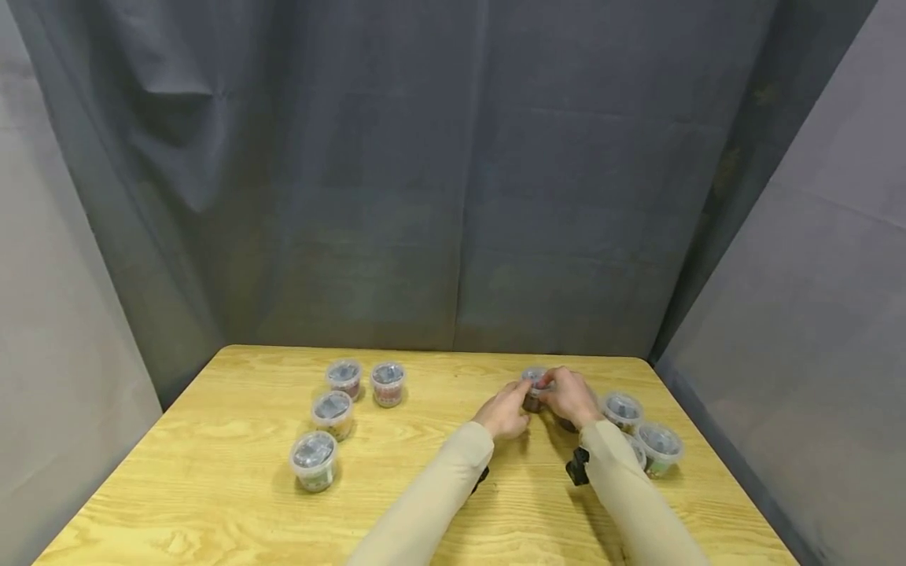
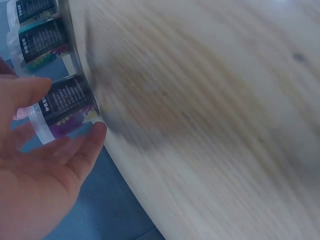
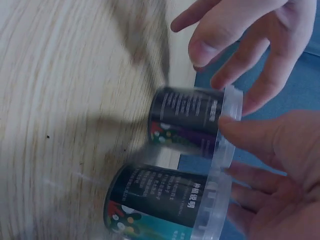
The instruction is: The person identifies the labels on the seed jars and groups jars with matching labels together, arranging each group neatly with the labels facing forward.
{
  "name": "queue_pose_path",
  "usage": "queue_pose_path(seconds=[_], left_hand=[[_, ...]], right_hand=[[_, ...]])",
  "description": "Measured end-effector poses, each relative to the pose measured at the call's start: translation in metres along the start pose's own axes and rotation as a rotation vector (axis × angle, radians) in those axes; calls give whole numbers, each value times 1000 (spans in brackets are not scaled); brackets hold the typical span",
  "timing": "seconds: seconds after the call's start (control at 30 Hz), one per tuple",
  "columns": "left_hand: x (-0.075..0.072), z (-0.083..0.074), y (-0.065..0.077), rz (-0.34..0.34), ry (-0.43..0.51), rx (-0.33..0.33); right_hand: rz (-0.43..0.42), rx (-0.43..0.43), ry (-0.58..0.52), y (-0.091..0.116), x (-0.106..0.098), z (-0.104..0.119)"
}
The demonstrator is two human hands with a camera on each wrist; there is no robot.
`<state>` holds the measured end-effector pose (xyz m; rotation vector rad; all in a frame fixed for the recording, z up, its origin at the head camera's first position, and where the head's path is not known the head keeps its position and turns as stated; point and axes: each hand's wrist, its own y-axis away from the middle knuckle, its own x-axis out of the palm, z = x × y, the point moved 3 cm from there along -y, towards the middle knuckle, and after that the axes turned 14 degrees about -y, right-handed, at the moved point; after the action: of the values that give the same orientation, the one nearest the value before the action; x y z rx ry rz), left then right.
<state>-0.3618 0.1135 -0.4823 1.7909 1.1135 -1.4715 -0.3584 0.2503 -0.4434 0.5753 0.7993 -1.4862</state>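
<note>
A small lidded plastic cup (image 1: 534, 376) with a black and purple label (image 3: 185, 120) stands near the table's back edge, right of centre. My right hand (image 1: 570, 397) pinches its clear lid, thumb on the rim in the right wrist view. From the other side, my left hand (image 1: 504, 410) reaches around the same cup (image 2: 65, 102) with spread, relaxed fingers; its thumb stands apart from the cup's side in the right wrist view. Beside it stands a teal-labelled cup (image 3: 155, 202), mostly hidden under my right hand in the head view.
More lidded cups stand at the right, including one cup (image 1: 623, 410) and another (image 1: 660, 446) near my right forearm. Several similar cups stand at the left, the nearest cup (image 1: 314, 460) green-labelled. Grey curtains (image 1: 453, 196) enclose the wooden table (image 1: 233, 503) behind and on both sides.
</note>
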Motion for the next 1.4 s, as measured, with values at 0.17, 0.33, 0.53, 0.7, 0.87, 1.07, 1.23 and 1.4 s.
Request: queue_pose_path(seconds=[0.17, 0.33, 0.53, 0.7, 0.87, 1.07, 1.23, 1.4], left_hand=[[-3, 7, 6, -37, 79, -1], [-5, 14, 8, -71, 213, -30], [-4, 21, 12, -83, 291, -78], [-4, 28, 19, -126, 292, -92], [-11, 33, 24, -219, 305, -90], [-26, 39, 30, -336, 316, -54], [-32, 44, 35, -412, 323, -23], [-38, 47, 40, -493, 343, 39]], right_hand=[[30, -59, 22, -3, 6, 0], [48, -114, 48, -5, 9, 0], [30, -224, 87, -4, 12, 2], [0, -327, 134, 1, 18, 4], [-15, -380, 27, 5, 18, 11], [-47, -417, -108, 6, 15, 20], [-28, -348, -266, 10, 14, 25], [-14, -239, -420, 16, 13, 30]])
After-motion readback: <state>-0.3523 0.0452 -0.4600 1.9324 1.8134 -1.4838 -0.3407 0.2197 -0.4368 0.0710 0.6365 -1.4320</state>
